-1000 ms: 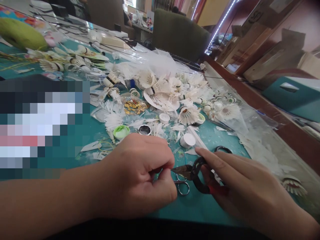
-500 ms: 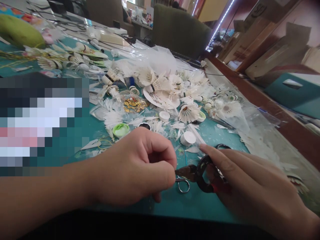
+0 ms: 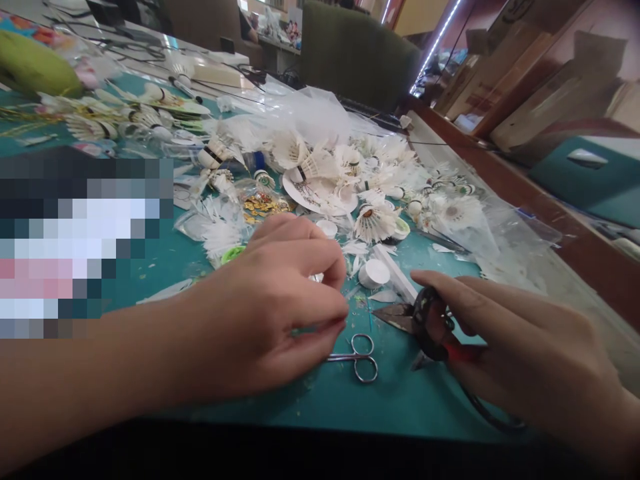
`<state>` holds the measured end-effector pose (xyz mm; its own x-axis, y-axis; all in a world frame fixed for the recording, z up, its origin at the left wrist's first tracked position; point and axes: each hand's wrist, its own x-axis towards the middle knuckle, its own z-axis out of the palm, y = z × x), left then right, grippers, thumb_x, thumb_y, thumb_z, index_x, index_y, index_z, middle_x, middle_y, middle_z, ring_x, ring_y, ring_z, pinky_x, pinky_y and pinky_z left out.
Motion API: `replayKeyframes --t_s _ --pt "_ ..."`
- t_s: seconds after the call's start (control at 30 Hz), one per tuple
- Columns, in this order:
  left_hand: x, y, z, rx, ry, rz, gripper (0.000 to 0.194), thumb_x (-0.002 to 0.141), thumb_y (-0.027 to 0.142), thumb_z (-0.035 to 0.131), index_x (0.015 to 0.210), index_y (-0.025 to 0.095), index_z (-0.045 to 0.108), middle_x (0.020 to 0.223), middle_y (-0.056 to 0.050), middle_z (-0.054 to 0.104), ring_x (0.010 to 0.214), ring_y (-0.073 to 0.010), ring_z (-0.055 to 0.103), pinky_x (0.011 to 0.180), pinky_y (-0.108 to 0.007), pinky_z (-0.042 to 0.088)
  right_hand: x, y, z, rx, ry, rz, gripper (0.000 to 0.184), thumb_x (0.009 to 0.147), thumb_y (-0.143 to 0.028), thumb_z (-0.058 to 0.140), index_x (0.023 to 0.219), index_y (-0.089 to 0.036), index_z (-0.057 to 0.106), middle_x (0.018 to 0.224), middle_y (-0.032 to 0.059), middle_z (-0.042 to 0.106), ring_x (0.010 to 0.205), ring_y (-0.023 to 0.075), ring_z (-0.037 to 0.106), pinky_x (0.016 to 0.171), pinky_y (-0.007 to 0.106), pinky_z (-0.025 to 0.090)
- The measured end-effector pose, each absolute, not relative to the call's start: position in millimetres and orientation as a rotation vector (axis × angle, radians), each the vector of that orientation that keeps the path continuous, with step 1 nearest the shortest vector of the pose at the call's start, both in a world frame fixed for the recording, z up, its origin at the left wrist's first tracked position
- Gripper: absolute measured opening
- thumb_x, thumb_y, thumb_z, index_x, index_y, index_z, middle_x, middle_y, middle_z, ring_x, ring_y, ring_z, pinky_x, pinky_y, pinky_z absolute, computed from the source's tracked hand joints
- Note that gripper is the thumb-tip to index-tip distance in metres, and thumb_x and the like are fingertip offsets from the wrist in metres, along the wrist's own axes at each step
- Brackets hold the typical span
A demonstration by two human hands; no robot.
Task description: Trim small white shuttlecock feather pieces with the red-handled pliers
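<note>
Dark metal pliers (image 3: 399, 317), gripped in the right hand (image 3: 535, 353), have parted from the left hand (image 3: 273, 300), its fingertips pinched closed, any contents impossible to tell; small scissors (image 3: 357, 358) lie between on green tabletop (image 3: 380, 413).

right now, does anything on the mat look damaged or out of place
Loose feathers litter the mat, one near the pliers. The heaped shuttlecocks look jumbled, some ragged, as if plucked. I see no clear spill.
</note>
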<state>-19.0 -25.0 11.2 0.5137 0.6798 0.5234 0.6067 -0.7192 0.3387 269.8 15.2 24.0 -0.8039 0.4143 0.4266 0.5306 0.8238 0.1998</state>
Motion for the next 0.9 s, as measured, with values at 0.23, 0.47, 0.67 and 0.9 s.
replayKeyframes --t_s 0.23,0.47,0.67,0.9 --pt "-23 -24 10 2.905 1.125 0.587 0.029 0.091 0.008 0.056 0.074 0.021 0.076 0.119 -0.009 0.068 0.113 -0.0298 0.054 0.123 -0.062 0.022 275 19 18 -0.685 -2.662 -0.405 0.042 0.097 -0.015 0.053 0.139 -0.017 0.056 0.090 0.0037 0.074 0.064 0.0180 0.064 0.055 0.031 0.046" --pt "-20 -25 3 2.967 1.111 0.508 0.030 0.094 0.011 0.053 0.082 0.022 0.078 0.115 -0.008 0.071 0.115 -0.0307 0.057 0.127 -0.062 0.020 275 20 17 -0.660 -2.695 -0.391 0.046 0.092 -0.014 0.053 0.138 -0.012 0.057 0.089 0.0049 0.073 0.064 0.0176 0.061 0.054 0.031 0.045" --pt "-16 -31 2 2.912 1.086 0.473 0.028 0.097 0.016 0.052 0.085 0.021 0.077 0.116 -0.009 0.071 0.113 -0.0314 0.060 0.125 -0.066 0.022 273 19 16 -0.672 -2.683 -0.359 0.047 0.092 -0.013 0.055 0.139 -0.014 0.056 0.088 0.0042 0.073 0.064 0.0169 0.062 0.055 0.030 0.045" --pt "-17 -27 -1 2.836 1.023 0.468 0.027 0.099 0.016 0.054 0.086 0.023 0.077 0.111 -0.005 0.069 0.109 -0.0274 0.060 0.126 -0.065 0.019 273 21 17 -0.671 -2.669 -0.381 0.047 0.090 -0.011 0.057 0.137 -0.013 0.058 0.090 0.0040 0.074 0.064 0.0162 0.063 0.055 0.029 0.044"
